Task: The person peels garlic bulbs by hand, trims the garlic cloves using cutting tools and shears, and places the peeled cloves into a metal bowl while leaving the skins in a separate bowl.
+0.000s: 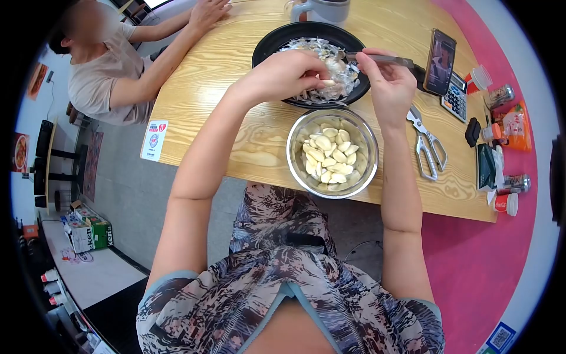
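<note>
My left hand point(295, 74) is closed over the black plate, pinching a pale garlic clove point(326, 84) between thumb and fingers. In my right hand point(386, 76) is a small knife point(392, 59), its grey handle pointing right and its tip end towards the garlic skins. The black plate point(259, 54) is heaped with papery garlic skins point(315, 46) under both hands. Nearer to me, a steel bowl point(293, 154) contains many peeled garlic cloves point(330, 150). Fingers hide part of the knife and clove.
Scissors point(425, 144) lie right of the bowl. Beyond them are a propped phone point(440, 62), a calculator point(455, 97), cups, jars and an orange packet point(517, 127). A grey mug point(324, 10) stands behind the plate. Another person point(112, 65) sits at the left, arms on the table point(206, 88).
</note>
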`<state>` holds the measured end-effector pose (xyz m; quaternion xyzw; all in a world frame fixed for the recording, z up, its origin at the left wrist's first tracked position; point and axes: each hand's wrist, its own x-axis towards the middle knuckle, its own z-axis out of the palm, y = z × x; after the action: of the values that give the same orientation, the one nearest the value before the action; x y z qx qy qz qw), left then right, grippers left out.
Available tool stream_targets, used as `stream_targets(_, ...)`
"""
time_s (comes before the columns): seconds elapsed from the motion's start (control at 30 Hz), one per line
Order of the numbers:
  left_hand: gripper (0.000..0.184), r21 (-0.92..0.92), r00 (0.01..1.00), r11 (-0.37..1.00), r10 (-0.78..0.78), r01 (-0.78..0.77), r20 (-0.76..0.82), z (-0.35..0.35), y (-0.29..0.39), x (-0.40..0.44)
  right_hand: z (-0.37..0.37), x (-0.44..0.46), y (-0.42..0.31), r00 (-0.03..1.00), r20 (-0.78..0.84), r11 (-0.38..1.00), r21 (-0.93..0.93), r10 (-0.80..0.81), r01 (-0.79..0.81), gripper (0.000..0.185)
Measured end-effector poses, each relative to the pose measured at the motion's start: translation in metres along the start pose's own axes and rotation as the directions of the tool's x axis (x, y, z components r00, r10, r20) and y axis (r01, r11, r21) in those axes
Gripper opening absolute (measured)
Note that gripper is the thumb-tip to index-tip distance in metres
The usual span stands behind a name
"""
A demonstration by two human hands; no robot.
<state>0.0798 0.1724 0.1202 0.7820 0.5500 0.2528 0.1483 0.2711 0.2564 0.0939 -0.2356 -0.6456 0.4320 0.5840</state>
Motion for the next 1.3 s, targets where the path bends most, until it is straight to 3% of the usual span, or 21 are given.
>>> stream_targets(0.1, 0.011, -0.026, 0.998, 0.997, 0.066, -0.066, -0.006, -0.004, 0.011, -0.005, 0.001, 0.0, 0.001, 1.0, -0.001, 1.0, 0.004, 0.015, -0.015, 0.011)
stream_targets(0.17, 0.011, -0.157, 0.97, 0.961, 0.239, -0.228, 0.054, -0.004, 0.02, -0.009, 0.001, 0.0, 0.004, 1.0, -0.004, 1.0, 0.01, 0.011, -0.011, 0.011)
stream_targets(0.43, 0.025, -0.139, 0.969, 0.965, 0.236, -0.224, 0.078, 0.0, 0.008, -0.012, 0.0, 0.0, 0.002, 0.999, 0.041, 1.0, -0.012, 0.015, -0.014, 0.01)
stream_targets(0.53, 0.029, -0.005, 0.997, 0.998, 0.058, -0.058, -0.057, 0.0, -0.014, -0.006, -0.002, 0.001, 0.002, 0.983, 0.177, 0.995, -0.092, 0.05, -0.034, 0.012)
stream_targets(0.6, 0.024, 0.2, 0.996, 0.98, -0.003, 0.021, -0.093, 0.001, -0.026, -0.003, -0.004, 0.001, 0.005, 0.935, 0.353, 0.946, -0.313, 0.035, 0.083, 0.015)
stream_targets(0.63, 0.024, 0.2, 0.994, 0.979, -0.01, 0.031, -0.107, -0.001, -0.028, -0.003, -0.002, 0.001, -0.004, 0.921, 0.383, 0.881, -0.456, 0.069, 0.123, 0.018)
stream_targets(0.7, 0.022, 0.195, 0.966, 0.95, -0.256, 0.243, 0.043, 0.0, -0.028, 0.001, -0.004, -0.002, 0.001, 0.908, 0.411, 0.842, -0.515, 0.079, 0.16, 0.019)
stream_targets(0.73, 0.022, 0.193, 0.966, 0.95, -0.257, 0.245, 0.041, -0.001, -0.028, 0.002, -0.003, -0.003, 0.005, 0.897, 0.433, 0.797, -0.572, 0.091, 0.195, 0.019)
stream_targets(0.8, 0.021, 0.223, 0.98, 0.954, -0.198, 0.2, -0.035, -0.005, -0.025, 0.003, -0.003, -0.004, 0.004, 0.915, 0.398, 0.823, -0.539, 0.06, 0.18, 0.021)
stream_targets(0.87, 0.019, 0.259, 0.972, 0.939, -0.202, 0.228, -0.124, -0.01, -0.019, 0.005, -0.003, -0.001, -0.007, 0.966, 0.257, 0.886, -0.443, -0.02, 0.136, 0.019)
stream_targets(0.93, 0.018, 0.294, 0.957, 0.921, -0.199, 0.256, -0.21, -0.008, -0.019, 0.009, -0.004, -0.001, -0.006, 0.965, 0.257, 0.86, -0.482, -0.047, 0.17, 0.018)
stream_targets(1.0, 0.014, 0.272, 0.981, 0.961, 0.012, 0.041, -0.191, -0.002, -0.022, 0.015, -0.004, -0.002, -0.004, 0.971, 0.24, 0.848, -0.51, -0.022, 0.145, 0.017)
stream_targets(1.07, 0.012, 0.29, 0.99, 0.956, 0.0, 0.042, -0.141, 0.004, -0.019, 0.02, -0.004, -0.002, -0.004, 0.972, 0.235, 0.855, -0.5, -0.023, 0.141, 0.017)
stream_targets(1.13, 0.013, 0.291, 0.991, 0.95, -0.13, 0.114, 0.035, 0.005, -0.016, 0.021, -0.003, -0.001, -0.003, 0.972, 0.234, 0.862, -0.488, -0.025, 0.14, 0.017)
stream_targets(1.3, 0.016, 0.322, 0.958, 0.925, -0.254, 0.2, 0.134, 0.003, -0.019, 0.021, -0.003, 0.0, -0.002, 0.971, 0.223, 0.88, -0.441, -0.082, 0.176, 0.017)
